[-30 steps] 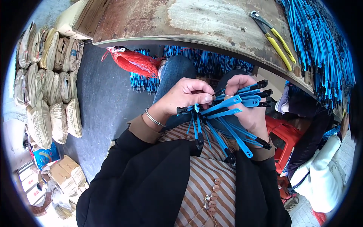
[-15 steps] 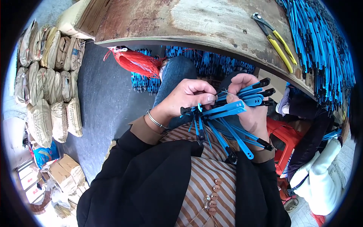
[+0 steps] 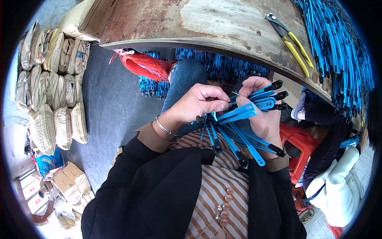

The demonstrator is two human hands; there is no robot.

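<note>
In front of my lap, my right hand (image 3: 264, 121) is closed around a bundle of blue plastic strips (image 3: 238, 114) with black clip-like ends. Several strips fan out downward and others stick out to the right between its fingers. A thin pale wire or thread (image 3: 236, 94) shows at the right thumb and index finger. My left hand (image 3: 199, 101) is just to the left, thumb and index finger pinched at the upper left of the bundle. Whatever lies between those fingertips is too small and covered to make out.
Yellow-handled pliers (image 3: 292, 44) lie on the wooden bench (image 3: 159, 24) ahead. Blue strips (image 3: 338, 51) heap at its right end. Below the bench hang red strands (image 3: 145, 68). Packed sacks (image 3: 51, 87) stand left; a red stool (image 3: 298, 147) and another person's leg (image 3: 328, 153) are at right.
The bundle has tilted slightly, and its lower left strips have swung a little to the right. Both hands stay nearly in place; the thin wire or thread between them sits at a different angle.
</note>
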